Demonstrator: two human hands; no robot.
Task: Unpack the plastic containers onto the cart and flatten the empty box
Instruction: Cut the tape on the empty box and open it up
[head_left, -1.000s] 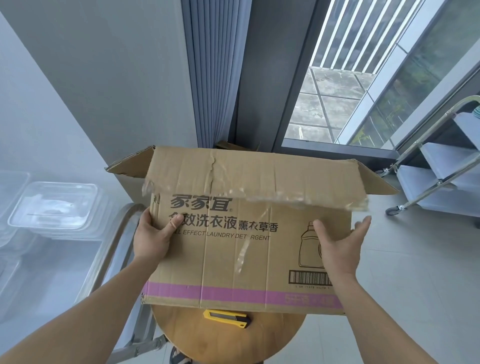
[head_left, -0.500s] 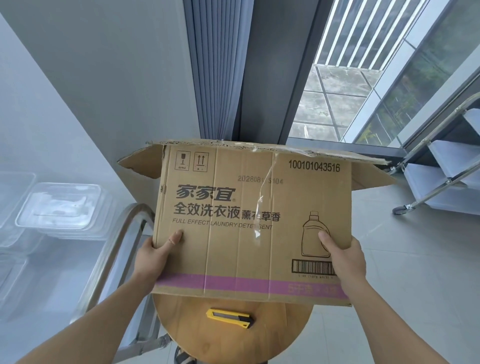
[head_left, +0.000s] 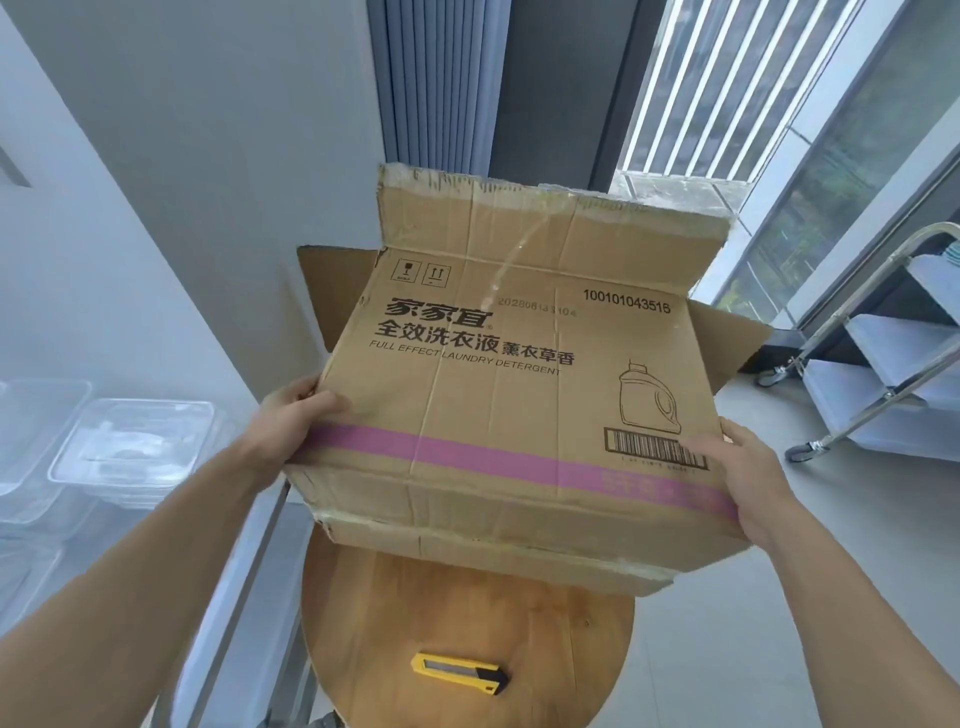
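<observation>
The left hand (head_left: 291, 421) grips the brown printed cardboard box (head_left: 519, 405) at left. The right hand (head_left: 743, 478) clasps its right corner

My one wide-angle head camera is looking forward and down, hovering close over the box (head_left: 509, 395) and bench (head_left: 550, 644).

Two hands, left hand (head_left: 291, 426) and right hand (head_left: 743, 478), held one box (head_left: 519, 415); one yellow knife (head_left: 460, 673) lay below them.

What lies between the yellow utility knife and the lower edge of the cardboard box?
Only bare wooden tabletop lies between the utility knife and the cardboard box; the head view shows it.
</observation>
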